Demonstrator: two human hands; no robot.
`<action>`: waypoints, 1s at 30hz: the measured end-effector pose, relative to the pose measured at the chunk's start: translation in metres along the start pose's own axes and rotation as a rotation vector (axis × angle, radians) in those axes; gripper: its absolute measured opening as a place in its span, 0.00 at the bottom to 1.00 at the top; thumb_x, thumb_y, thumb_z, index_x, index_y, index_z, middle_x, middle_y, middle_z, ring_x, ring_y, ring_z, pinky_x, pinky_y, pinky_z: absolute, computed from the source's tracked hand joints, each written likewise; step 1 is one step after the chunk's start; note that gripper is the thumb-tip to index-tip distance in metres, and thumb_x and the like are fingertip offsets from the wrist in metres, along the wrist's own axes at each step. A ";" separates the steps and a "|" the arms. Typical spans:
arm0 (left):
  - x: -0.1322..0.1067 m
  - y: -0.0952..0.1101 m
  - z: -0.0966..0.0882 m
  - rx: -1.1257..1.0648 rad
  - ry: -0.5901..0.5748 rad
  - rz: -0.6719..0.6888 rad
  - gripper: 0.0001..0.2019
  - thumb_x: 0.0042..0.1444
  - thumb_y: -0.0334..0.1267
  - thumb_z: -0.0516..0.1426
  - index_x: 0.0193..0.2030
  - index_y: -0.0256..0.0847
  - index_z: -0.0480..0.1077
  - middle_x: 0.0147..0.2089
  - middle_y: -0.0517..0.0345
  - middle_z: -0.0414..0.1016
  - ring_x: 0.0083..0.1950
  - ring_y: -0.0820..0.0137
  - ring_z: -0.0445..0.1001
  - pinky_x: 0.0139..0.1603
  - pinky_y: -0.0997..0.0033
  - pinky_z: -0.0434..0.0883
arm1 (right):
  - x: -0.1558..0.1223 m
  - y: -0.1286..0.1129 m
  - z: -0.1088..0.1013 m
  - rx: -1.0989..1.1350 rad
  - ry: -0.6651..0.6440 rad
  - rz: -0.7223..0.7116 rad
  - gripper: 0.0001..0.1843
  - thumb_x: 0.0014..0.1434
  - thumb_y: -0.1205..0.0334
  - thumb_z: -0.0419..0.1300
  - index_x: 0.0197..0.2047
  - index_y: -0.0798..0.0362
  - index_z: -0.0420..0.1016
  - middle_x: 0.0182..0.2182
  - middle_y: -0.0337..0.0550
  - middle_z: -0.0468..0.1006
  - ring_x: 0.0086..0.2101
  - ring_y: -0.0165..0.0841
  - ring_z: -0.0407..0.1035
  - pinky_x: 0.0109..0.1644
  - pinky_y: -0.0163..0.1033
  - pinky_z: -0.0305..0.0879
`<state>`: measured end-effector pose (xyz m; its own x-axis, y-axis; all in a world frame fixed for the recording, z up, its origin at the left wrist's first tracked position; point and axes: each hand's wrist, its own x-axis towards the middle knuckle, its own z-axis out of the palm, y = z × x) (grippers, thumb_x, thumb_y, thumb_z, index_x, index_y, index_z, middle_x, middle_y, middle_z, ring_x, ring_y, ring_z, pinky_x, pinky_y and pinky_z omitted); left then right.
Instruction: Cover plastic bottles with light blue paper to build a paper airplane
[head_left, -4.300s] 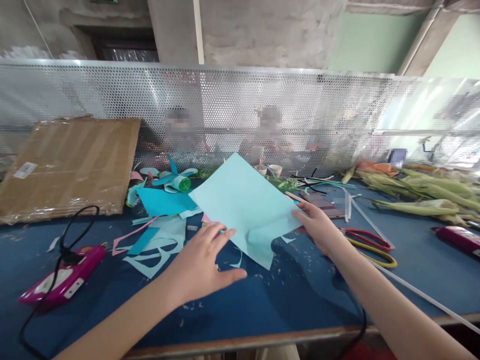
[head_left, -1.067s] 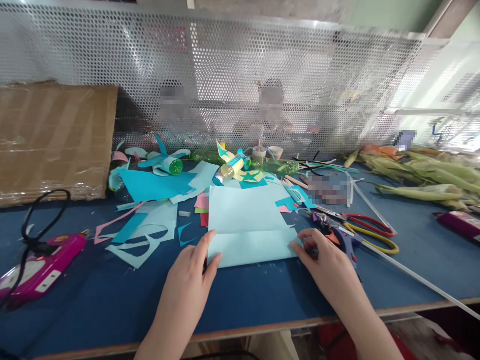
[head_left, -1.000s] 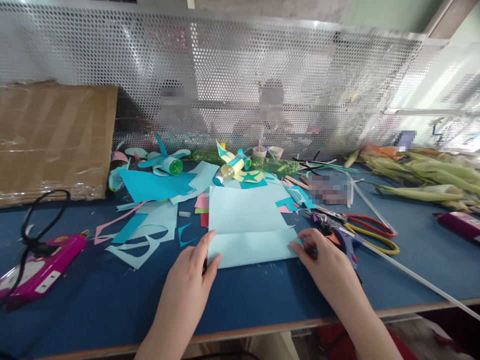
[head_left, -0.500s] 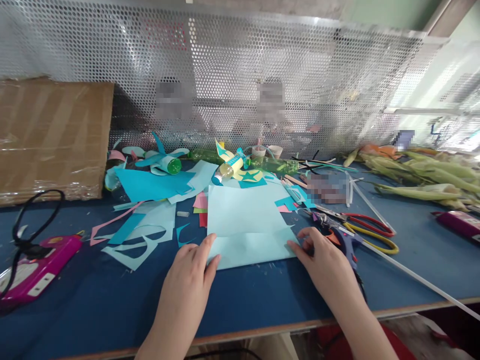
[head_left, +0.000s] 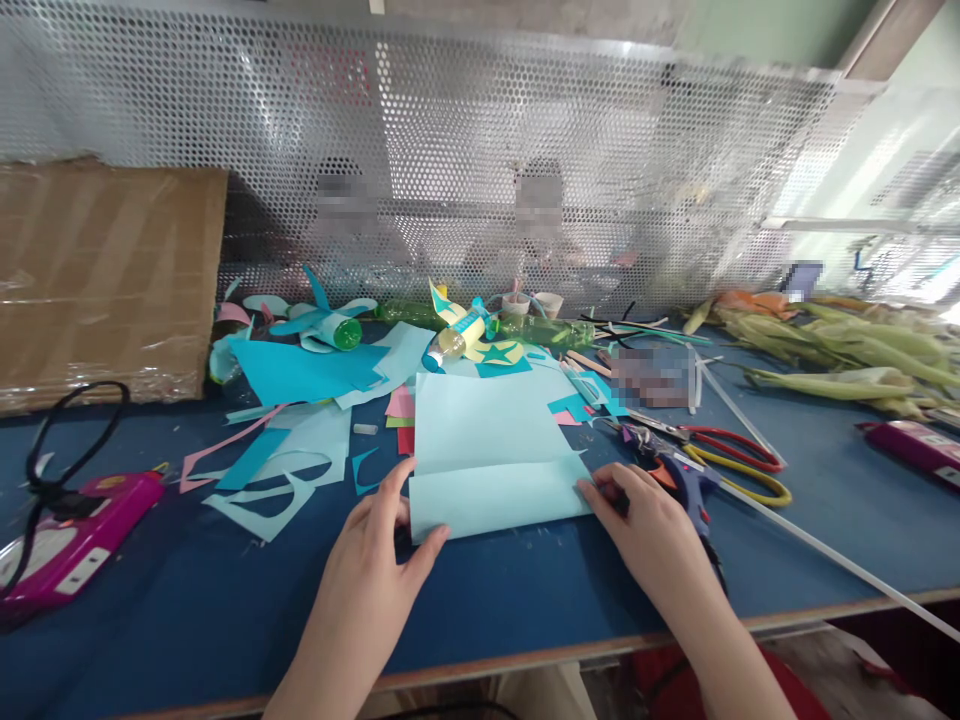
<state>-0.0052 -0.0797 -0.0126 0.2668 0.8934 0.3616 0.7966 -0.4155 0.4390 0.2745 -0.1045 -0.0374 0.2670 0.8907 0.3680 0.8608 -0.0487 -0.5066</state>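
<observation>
A pale blue sheet of paper (head_left: 491, 425) lies on the table with its near part folded over into a wide band. My left hand (head_left: 379, 545) is at the front left corner of the sheet. Its thumb rests on the near edge, the index finger stretches along the left edge, and the other fingers curl by the corner, their tips partly hidden. At the right end of the folded band, my right hand (head_left: 637, 515) pinches the paper between thumb and fingers. Right beside this hand lie a dark blue glue gun (head_left: 686, 480) and scissors (head_left: 739, 450) with red and yellow handles.
Blue paper scraps (head_left: 300, 370) spread to the left. Behind the sheet lie a decorated plastic bottle (head_left: 454, 340) and a green bottle (head_left: 551, 328). Magenta power strips (head_left: 97, 535) sit on both sides. Cardboard (head_left: 105, 285) stands back left; corn husks (head_left: 847, 345) lie right.
My left index finger has shifted off the paper to its left edge, and the thumb has slid slightly right along the near edge. The folded band's left end now shows more. My right hand barely moved.
</observation>
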 end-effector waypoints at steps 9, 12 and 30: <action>0.001 0.001 0.003 0.028 0.009 0.037 0.25 0.65 0.46 0.47 0.68 0.47 0.52 0.27 0.60 0.68 0.33 0.62 0.73 0.30 0.69 0.68 | 0.002 -0.004 0.000 -0.033 0.038 -0.002 0.24 0.64 0.41 0.42 0.28 0.49 0.63 0.25 0.41 0.68 0.25 0.35 0.67 0.29 0.39 0.61; 0.002 0.002 0.004 0.051 0.021 0.053 0.23 0.65 0.45 0.46 0.66 0.46 0.54 0.26 0.60 0.67 0.32 0.62 0.72 0.28 0.69 0.67 | 0.002 -0.004 0.001 -0.037 0.023 0.020 0.25 0.63 0.40 0.42 0.27 0.49 0.63 0.25 0.41 0.68 0.25 0.35 0.66 0.29 0.39 0.60; 0.004 0.000 0.007 0.146 0.096 0.187 0.16 0.66 0.42 0.45 0.58 0.42 0.59 0.24 0.62 0.62 0.30 0.63 0.70 0.27 0.70 0.66 | -0.002 0.001 -0.002 0.083 0.009 0.114 0.13 0.58 0.48 0.53 0.32 0.48 0.67 0.27 0.41 0.75 0.27 0.36 0.69 0.31 0.38 0.62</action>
<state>-0.0001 -0.0748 -0.0172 0.3698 0.7799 0.5049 0.8100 -0.5369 0.2360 0.2759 -0.1072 -0.0371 0.3651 0.8772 0.3117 0.7863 -0.1113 -0.6078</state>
